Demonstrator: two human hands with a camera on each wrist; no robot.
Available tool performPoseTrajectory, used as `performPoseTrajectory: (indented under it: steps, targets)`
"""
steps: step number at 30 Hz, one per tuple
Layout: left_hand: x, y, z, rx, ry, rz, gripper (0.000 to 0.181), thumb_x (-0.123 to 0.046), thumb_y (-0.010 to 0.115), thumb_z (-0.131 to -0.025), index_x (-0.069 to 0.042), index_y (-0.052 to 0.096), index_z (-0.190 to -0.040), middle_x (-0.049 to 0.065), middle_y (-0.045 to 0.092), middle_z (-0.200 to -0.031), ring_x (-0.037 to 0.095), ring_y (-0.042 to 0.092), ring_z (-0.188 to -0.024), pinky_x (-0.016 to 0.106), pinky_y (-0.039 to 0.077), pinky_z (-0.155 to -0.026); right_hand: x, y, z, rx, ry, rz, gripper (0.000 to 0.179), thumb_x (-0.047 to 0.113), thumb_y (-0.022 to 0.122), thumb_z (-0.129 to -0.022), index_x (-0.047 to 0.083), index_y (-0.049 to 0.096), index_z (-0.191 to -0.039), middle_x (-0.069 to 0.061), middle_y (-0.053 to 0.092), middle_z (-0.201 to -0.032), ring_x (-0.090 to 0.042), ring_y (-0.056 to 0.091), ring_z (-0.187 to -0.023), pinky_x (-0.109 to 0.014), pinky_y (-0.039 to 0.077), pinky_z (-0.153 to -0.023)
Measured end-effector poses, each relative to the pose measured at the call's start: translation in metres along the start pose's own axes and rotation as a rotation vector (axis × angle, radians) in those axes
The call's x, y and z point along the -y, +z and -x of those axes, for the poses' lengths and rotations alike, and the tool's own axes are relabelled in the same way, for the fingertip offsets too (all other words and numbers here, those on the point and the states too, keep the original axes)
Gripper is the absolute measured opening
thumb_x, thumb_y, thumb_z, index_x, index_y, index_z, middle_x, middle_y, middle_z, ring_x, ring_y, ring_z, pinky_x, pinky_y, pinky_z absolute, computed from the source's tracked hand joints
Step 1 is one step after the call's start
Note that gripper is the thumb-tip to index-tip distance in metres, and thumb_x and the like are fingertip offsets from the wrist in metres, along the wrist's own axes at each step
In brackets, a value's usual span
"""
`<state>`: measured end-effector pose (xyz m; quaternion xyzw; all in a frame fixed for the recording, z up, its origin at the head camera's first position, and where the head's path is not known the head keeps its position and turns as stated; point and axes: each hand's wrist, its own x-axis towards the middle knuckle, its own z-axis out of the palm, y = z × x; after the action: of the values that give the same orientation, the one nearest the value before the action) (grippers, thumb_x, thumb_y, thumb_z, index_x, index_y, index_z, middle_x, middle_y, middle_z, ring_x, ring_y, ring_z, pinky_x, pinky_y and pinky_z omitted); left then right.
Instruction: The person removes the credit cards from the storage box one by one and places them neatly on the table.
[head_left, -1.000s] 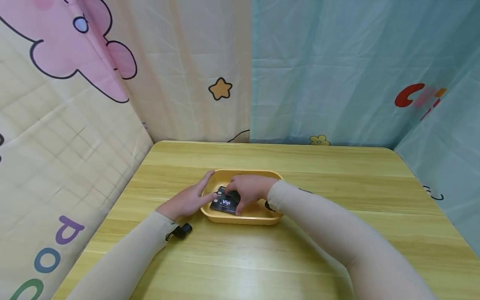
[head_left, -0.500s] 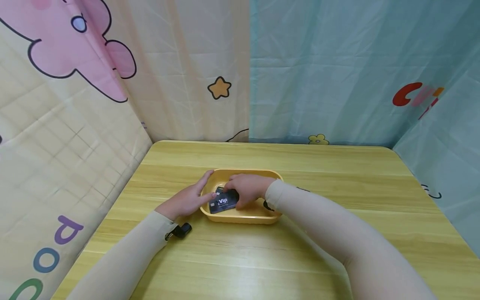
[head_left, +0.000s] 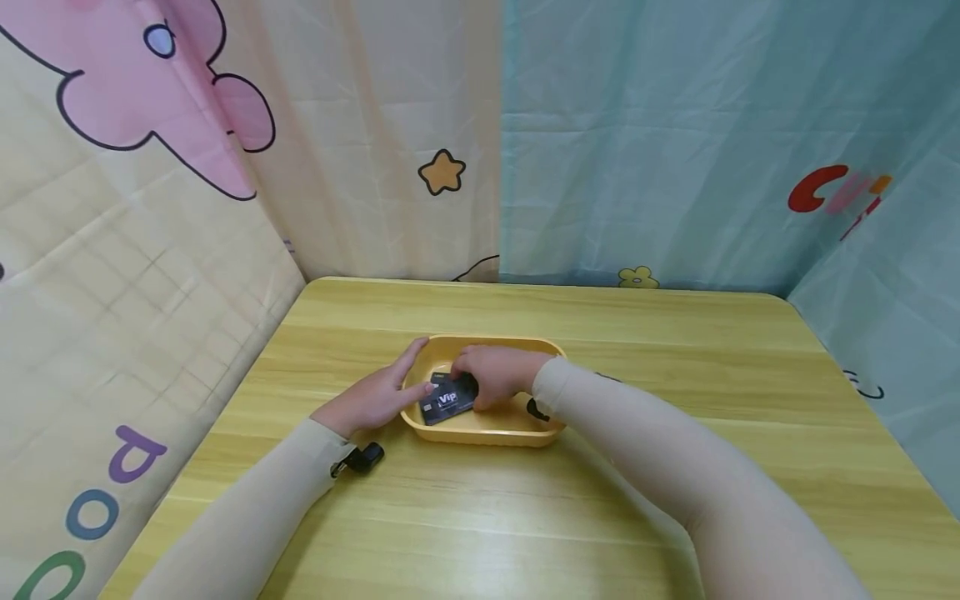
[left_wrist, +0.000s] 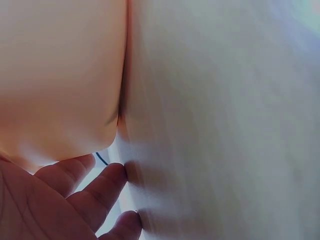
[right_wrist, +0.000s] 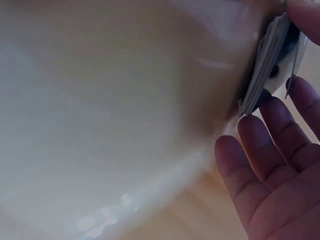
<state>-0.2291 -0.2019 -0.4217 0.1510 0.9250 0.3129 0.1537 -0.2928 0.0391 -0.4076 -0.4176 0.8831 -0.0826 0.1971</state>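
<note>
- Cards (head_left: 448, 400), dark, the top one marked "Vip", lie in the left half of the yellow tray (head_left: 480, 438) on the worktop (head_left: 675, 367).
- Right grip (head_left: 504, 372) is narrow, pinching a thin card (right_wrist: 294, 67) between thumb and finger; other fingertips are at the edge of the stack (right_wrist: 265, 65) in the right wrist view.
- Left grip (head_left: 371, 402) is spread wide at the tray's left end, thumb over the rim, with no card held.
- Each card should be light and fairly stiff, flexing a little before it cracks; smooth faces may slide over one another.
- Opposite edges look the best place to take hold, since flat faces offer little to catch; uneven squeezing could fan the stack.
- The tray seems to be light, smooth plastic, apt to skid, so steadying its left rim makes sense.
</note>
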Motion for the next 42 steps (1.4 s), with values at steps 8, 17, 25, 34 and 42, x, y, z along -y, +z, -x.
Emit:
performPoseTrajectory:
  steps: [8,17,25,34,42]
  targets:
    - [-0.001,-0.001,-0.001,-0.009,0.022,0.004,0.084,-0.053,0.051,-0.108,-0.031,0.000,-0.171,0.019,0.023,-0.174,0.048,0.038,-0.153,0.065,0.030,-0.124,-0.002,-0.003,0.002,-0.034,-0.031,-0.007,0.049,0.013,0.078,-0.089,0.010,0.065,-0.136,-0.004,0.065,-0.133,-0.016,0.060,-0.115,-0.034,0.049,-0.111]
    - [0.000,-0.001,-0.001,-0.005,0.035,0.004,0.085,-0.055,0.051,-0.108,-0.029,0.000,-0.171,0.019,0.023,-0.174,0.048,0.038,-0.152,0.065,0.030,-0.124,0.006,-0.014,0.008,-0.022,0.035,-0.043,0.052,0.017,0.077,-0.092,0.011,0.064,-0.142,-0.004,0.065,-0.136,-0.017,0.061,-0.117,-0.036,0.049,-0.113]
    - [0.001,-0.002,-0.002,0.000,0.029,-0.007,0.087,-0.059,0.049,-0.106,-0.030,-0.001,-0.171,0.023,0.025,-0.172,0.049,0.038,-0.152,0.066,0.030,-0.124,0.004,-0.026,0.017,-0.053,0.057,-0.050,0.053,0.018,0.079,-0.091,0.013,0.064,-0.142,-0.004,0.064,-0.136,-0.018,0.061,-0.117,-0.036,0.049,-0.112]
    - [0.001,-0.002,-0.002,-0.002,0.022,-0.015,0.088,-0.063,0.048,-0.106,-0.030,-0.002,-0.171,0.024,0.026,-0.172,0.050,0.036,-0.152,0.066,0.029,-0.124,-0.006,-0.046,0.036,-0.119,0.064,-0.069,0.056,0.021,0.081,-0.089,0.012,0.065,-0.142,-0.004,0.066,-0.135,-0.026,0.063,-0.125,-0.042,0.047,-0.116]
    - [-0.002,-0.001,-0.001,-0.006,0.015,-0.020,0.085,-0.052,0.050,-0.108,-0.028,-0.002,-0.171,0.020,0.021,-0.174,0.049,0.034,-0.154,0.065,0.027,-0.125,-0.021,-0.058,0.060,-0.176,0.070,-0.109,0.057,0.017,0.079,-0.089,0.008,0.063,-0.143,-0.007,0.066,-0.137,-0.029,0.063,-0.127,-0.045,0.048,-0.115]
